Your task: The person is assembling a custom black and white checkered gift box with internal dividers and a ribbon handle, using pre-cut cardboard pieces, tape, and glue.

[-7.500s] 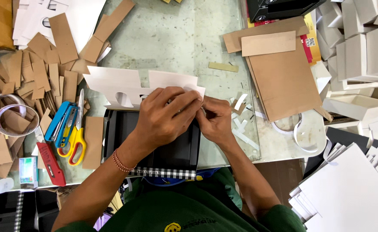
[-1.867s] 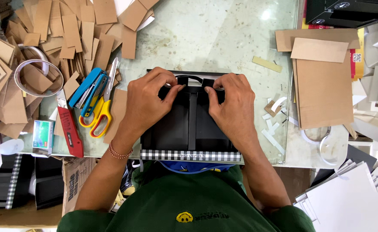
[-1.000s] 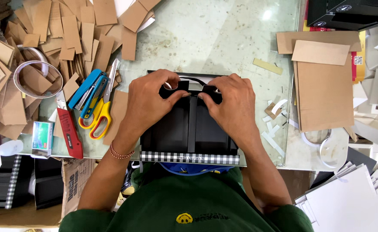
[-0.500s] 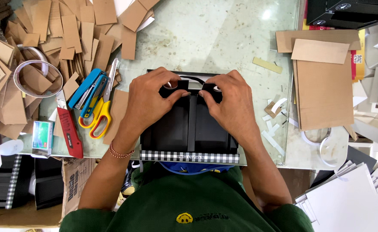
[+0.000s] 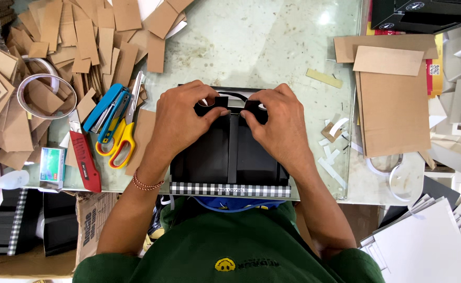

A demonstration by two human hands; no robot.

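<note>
Black box (image 5: pixel 229 152) lies lengthwise under both hands—left hand (image 5: pixel 180 123) and right hand (image 5: pixel 280 126) each pinching 1 far-edge flap (image 5: pixel 221 102).

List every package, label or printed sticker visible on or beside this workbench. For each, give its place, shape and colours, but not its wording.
Small box: table's near left edge, rectangular, green, blue and white.
Brown carton: under the table at left, dark print on its flap.
Square code label: far right, black on white, on a yellow and red sheet.
Black boxes: top right corner, small round white marks.
</note>
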